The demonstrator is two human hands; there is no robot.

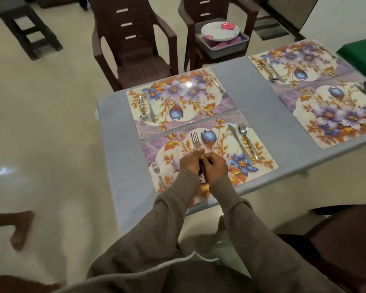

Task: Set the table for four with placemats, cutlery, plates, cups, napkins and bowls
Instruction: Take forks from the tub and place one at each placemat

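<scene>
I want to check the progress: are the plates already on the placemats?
No, the plates sit stacked in a tray on a chair, and the placemats carry only cutlery.

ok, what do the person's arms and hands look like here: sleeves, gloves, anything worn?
Both arms wear long grey-brown ribbed knit sleeves, the left sleeve and the right sleeve, each ending in a snug ribbed cuff at the wrist. The left hand and the right hand are bare: no gloves. No rings, watch or bracelet show, though the cuffs cover the wrists. No markings or logos on the sleeves.
</scene>
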